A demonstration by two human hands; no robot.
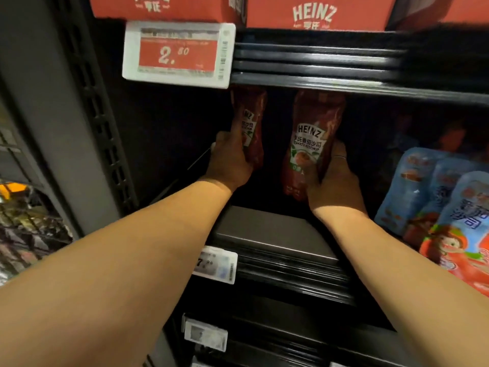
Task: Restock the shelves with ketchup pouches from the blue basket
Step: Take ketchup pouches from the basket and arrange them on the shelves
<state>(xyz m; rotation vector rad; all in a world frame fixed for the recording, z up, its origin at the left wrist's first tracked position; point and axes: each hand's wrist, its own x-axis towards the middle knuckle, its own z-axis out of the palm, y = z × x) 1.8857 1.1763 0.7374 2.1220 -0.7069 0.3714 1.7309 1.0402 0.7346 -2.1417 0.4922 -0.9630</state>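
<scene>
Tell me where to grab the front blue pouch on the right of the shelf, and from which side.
Grip the front blue pouch across its upper body, coming from the aisle side in front. It stands upright at the front of its row with its printed face toward the aisle, and other blue pouches crowd its left and rear, so only the front and top look free.

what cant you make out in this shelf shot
- Blue basket: nowhere in the head view.
- Tops of both ketchup pouches, left and right: hidden by the shelf edge above.
- Lower price tag: digits blurred.
- Whether either pouch rests on the shelf: too dark behind the left hand and right hand.
</scene>
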